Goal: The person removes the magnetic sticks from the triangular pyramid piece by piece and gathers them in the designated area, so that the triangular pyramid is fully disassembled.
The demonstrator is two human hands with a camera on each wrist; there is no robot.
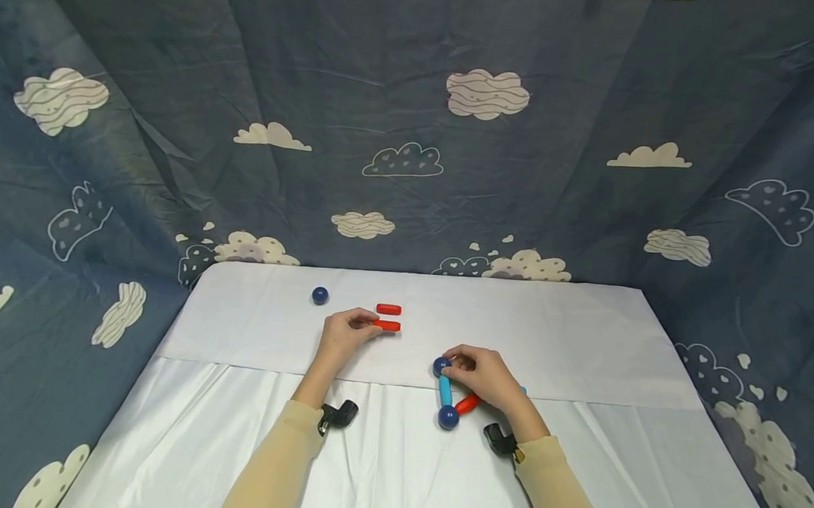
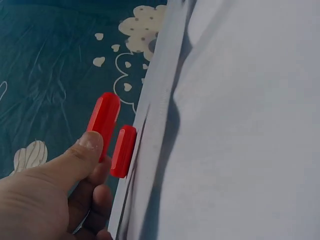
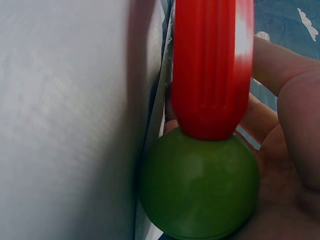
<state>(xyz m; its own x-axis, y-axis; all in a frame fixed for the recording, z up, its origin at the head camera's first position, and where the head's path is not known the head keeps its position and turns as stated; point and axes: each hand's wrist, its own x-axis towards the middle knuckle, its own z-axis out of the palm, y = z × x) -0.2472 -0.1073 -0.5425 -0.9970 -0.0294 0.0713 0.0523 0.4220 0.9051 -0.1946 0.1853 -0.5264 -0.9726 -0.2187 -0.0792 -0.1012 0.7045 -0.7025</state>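
My left hand (image 1: 347,336) pinches a red rod (image 2: 104,117) by one end, between thumb and fingers. A second red rod (image 1: 389,309) lies just beyond it on the white cloth. My right hand (image 1: 485,372) holds a joined piece of balls and rods by a dark blue ball (image 1: 441,367). From that ball a light blue rod (image 1: 445,392) runs to another dark blue ball (image 1: 448,417), where a red rod (image 1: 467,404) branches off under the hand. Close up in the right wrist view, a red rod (image 3: 212,65) meets a green ball (image 3: 200,185); in the head view the hand hides that ball.
A loose dark blue ball (image 1: 319,296) sits toward the back, left of the red rods. White cloth (image 1: 236,428) covers the table. Behind it and at both sides hangs a dark curtain (image 1: 413,110) with a cloud pattern.
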